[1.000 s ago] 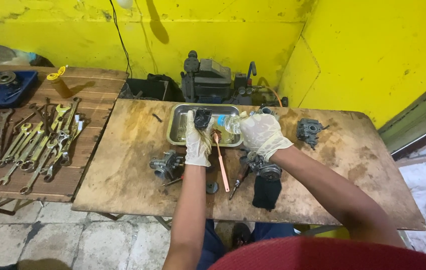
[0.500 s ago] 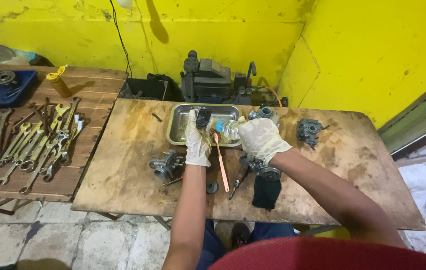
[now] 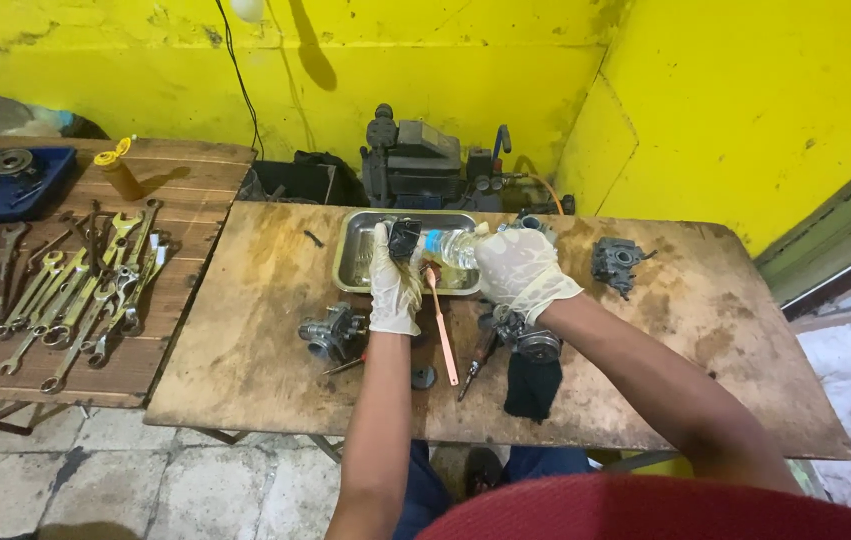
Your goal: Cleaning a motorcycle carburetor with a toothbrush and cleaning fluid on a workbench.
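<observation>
Here two gloved hands meet over one metal tray (image 3: 353, 262) at the back of the wooden table (image 3: 245, 340). The left hand (image 3: 393, 285) has its fingers closed around one small black part (image 3: 404, 236), held just above the tray. The right hand (image 3: 520, 272) is wrapped around one clear plastic bottle (image 3: 451, 247), tipped on its side with its mouth towards the black part. The bottle looks see-through and pale, and its neck almost touches the part; whether anything runs out of it is too small to tell.

On the table lie three grey metal engine pieces: one carburetor (image 3: 333, 334) just beside the left wrist, a second one (image 3: 520, 337) under the right forearm, and a third (image 3: 616, 264) well apart to the right. Between the forearms lies one long copper-coloured brush (image 3: 441, 322), and near it one dark-handled tool (image 3: 477, 355). One black cloth (image 3: 532, 386) lies near the front edge, below the right arm.

To the left, a second wooden bench (image 3: 195, 190) carries a row of many wrenches (image 3: 75, 290), too crowded to count, and one brown bottle (image 3: 117, 175) with a yellow cap.
</observation>
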